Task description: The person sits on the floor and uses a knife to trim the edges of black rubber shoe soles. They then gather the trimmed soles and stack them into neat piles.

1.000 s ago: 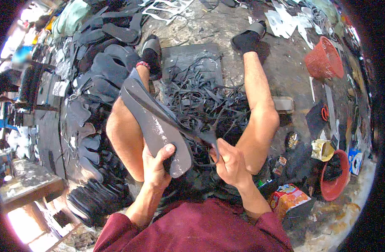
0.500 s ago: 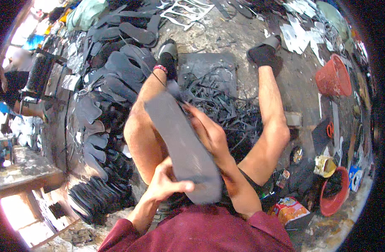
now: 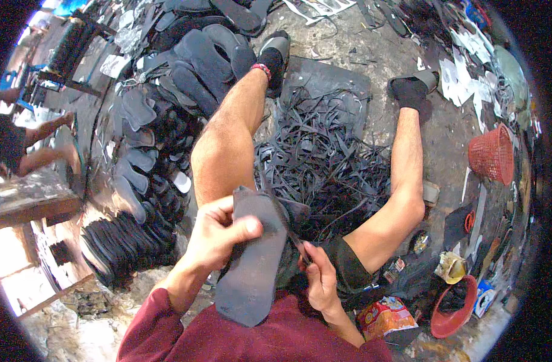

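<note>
My left hand (image 3: pixel 218 232) grips a dark grey shoe sole (image 3: pixel 249 277) above my lap, thumb across its upper face and fingers underneath. The sole's wider end points toward my shirt. Beside its right edge, my right hand (image 3: pixel 321 277) is closed on a thin, dark knife-like blade (image 3: pixel 298 244) that runs up along the sole. Where the blade ends is hard to make out against the scraps behind it. Between my legs lies a heap of thin black offcut strips (image 3: pixel 324 157), partly over a dark flat board (image 3: pixel 348 90).
Many dark soles (image 3: pixel 197 72) lie piled beyond my left leg, with a row of stacked soles (image 3: pixel 128 244) nearer. At right stand a red basket (image 3: pixel 492 154), a red tub (image 3: pixel 469 317) and a yellowish can (image 3: pixel 451 267). Another person's arm (image 3: pixel 50 130) shows near a wooden bench (image 3: pixel 34 205).
The sole has come nearer my body and turned more upright. My left hand has shifted to its far part; my right hand has moved down and toward me. The view has shifted.
</note>
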